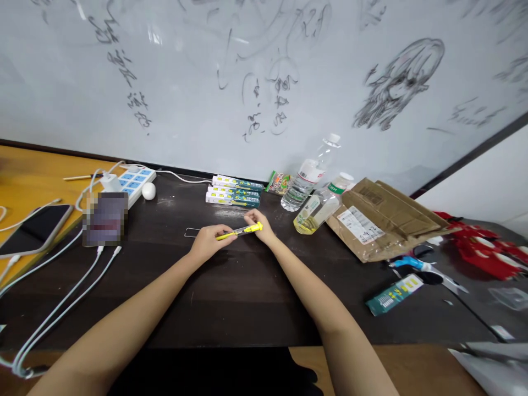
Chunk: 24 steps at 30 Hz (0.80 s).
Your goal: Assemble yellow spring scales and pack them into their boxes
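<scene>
A slim yellow pen-shaped tool with a clear middle section (241, 230) is held level just above the dark table. My left hand (209, 241) pinches its yellow left end between thumb and fingers. At the other end, the fingers of my right hand (261, 222) are closed round the thicker yellow part; some of them are hidden behind it. A thin bent wire loop (190, 232) lies on the table just left of my left hand. Beyond my hands, several slim green-and-white boxes (234, 191) lie side by side.
A water bottle (304, 179), a bottle with yellow liquid (320, 206) and a torn cardboard package (371, 217) stand to the right. Nearer lie scissors (424, 267) and a green box (394, 295). A power strip (138, 181), phones and white cables (70, 305) occupy the left.
</scene>
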Available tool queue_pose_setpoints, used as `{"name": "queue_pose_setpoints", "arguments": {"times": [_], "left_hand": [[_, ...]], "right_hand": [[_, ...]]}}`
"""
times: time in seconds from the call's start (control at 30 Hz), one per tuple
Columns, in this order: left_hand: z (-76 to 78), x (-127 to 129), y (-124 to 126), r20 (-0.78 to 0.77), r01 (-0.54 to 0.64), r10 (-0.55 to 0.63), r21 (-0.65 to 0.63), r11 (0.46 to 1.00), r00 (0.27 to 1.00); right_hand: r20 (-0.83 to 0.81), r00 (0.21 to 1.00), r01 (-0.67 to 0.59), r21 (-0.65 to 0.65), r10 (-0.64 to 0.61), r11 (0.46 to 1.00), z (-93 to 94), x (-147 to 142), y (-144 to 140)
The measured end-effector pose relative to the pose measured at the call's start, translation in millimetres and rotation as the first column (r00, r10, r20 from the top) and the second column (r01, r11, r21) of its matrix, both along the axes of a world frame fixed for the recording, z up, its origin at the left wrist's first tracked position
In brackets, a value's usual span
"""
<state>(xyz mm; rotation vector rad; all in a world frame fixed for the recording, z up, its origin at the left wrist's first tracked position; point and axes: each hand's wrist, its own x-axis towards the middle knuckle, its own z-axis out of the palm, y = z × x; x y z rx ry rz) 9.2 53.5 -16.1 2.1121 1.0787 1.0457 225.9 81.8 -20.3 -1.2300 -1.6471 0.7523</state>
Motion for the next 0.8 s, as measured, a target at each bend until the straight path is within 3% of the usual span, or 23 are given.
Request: {"name": "queue_pose_setpoints", "arguments": {"times": [0.1, 0.2, 0.3, 0.4, 0.53, 0.8], "left_hand": [[-0.8, 1, -1, -0.002, 0.018, -0.018, 0.007, 1.000, 1.000], [-2.4, 2, -2, 0.018, 0.044, -0.043, -0.019, 0.999, 0.999], [-3.1, 2, -1, 0.019, 0.036, -0.036, -0.035, 0.999, 0.999], [-0.7, 1, 0, 0.025, 0.033, -0.032, -0.050, 0.998, 0.999], [2.9, 2, -1, 0.026, 0.048, -0.046, -0.084, 0.995, 0.999], [1.2, 3, -1, 0.004, 0.081, -0.081, -0.047, 0.996, 0.997]], "right_hand": [[-0.371, 0.925, 0.024, -0.139, -0.075, 0.990, -2.1, 21, -29], [-0.550, 0.832, -0.044, -0.192, -0.070, 0.980, 4.0, 33, -55], [-0.560, 0.828, -0.045, -0.136, -0.039, 0.990, 14.8, 35, -66], [-0.487, 0.873, -0.038, -0.085, -0.008, 0.996, 22.3, 33, -67], [-0.384, 0.923, -0.056, -0.068, 0.026, 0.996, 23.6, 32, -67], [-0.361, 0.932, -0.064, -0.059, 0.039, 0.996, 24.8, 30, -70]]}}
